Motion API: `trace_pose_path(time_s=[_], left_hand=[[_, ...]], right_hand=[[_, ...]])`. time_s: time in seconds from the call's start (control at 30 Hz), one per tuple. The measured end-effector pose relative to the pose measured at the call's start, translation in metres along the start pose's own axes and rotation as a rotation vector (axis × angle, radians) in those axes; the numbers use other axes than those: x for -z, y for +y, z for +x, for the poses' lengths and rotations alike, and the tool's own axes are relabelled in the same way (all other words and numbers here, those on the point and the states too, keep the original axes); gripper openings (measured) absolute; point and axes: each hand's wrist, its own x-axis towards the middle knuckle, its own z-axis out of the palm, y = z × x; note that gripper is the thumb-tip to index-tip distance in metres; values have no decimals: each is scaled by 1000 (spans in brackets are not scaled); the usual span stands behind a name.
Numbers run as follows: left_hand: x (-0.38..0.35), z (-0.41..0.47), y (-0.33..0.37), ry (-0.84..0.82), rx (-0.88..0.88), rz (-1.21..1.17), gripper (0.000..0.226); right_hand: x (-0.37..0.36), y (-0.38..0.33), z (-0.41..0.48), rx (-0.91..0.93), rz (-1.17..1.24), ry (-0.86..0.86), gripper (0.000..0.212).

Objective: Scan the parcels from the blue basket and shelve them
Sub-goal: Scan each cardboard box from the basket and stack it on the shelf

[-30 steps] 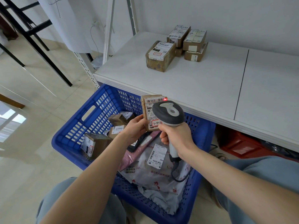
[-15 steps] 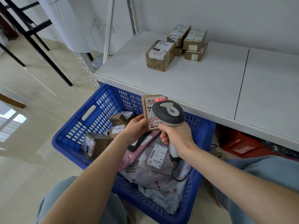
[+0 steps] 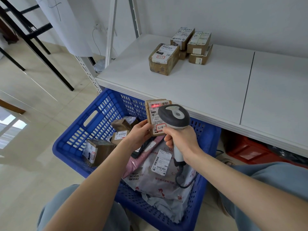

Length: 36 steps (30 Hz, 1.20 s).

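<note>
Where the blue basket [image 3: 103, 112] stands on the floor against the front edge of the white shelf [image 3: 200, 90], its contents are mixed. Three brown cardboard parcels lie along its left side: one with a white label on its end [image 3: 100, 150], a flatter one behind it [image 3: 119, 136], and a third near the far wall [image 3: 123, 124]. A large grey poly mailer [image 3: 166, 184] with a white barcode label fills the near right portion. A pink mailer [image 3: 133, 164] lies partly under it, beside a dark item that cannot be identified.

On the shelf, near the back wall, stands a cluster of brown boxes. The largest box [image 3: 163, 59] sits in front, and smaller ones are stacked in two piles [image 3: 191, 42] just behind it. A red crate [image 3: 246, 149] sits below the shelf at the right.

The parcel being scanned [image 3: 154, 117] is held above the far part of the basket, just below the shelf edge. It is a small brown box, upright, with its white label facing the camera. A red scan line falls across the barcode at the top. A handwritten mark in a red frame shows near the bottom, partly hidden.

The left hand [image 3: 140, 132] grips this parcel by its lower left edge. The right hand [image 3: 181, 139] is closed round the handle of a grey and white scanner [image 3: 173, 117], whose head overlaps the label. Its dark cable hangs into the basket.
</note>
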Motion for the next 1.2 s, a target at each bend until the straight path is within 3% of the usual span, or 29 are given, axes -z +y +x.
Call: trace_pose_path(time_s=[0.1, 0.27, 0.47, 0.57, 0.8, 1.1, 1.2], left_hand=[[-4, 1, 4, 40, -4, -15, 22], [-11, 8, 25, 152, -51, 62, 24], [-45, 41, 113, 209, -182, 153, 19], [-63, 65, 158, 188, -230, 222, 24], [-85, 125, 227, 265, -360, 311, 13], [-80, 188, 248, 298, -383, 347, 14], [-77, 196, 245, 247, -339, 340, 19]], right_hand=[[6, -8, 11, 24, 95, 51, 5], [22, -25, 39, 13, 286, 140, 11], [28, -70, 85, 49, 405, 70, 11], [24, -105, 110, 135, 408, 42, 12], [11, -166, 180, 170, 394, 70, 10], [-4, -193, 251, 192, 326, 19, 11], [-5, -185, 258, 172, 296, 22, 21]])
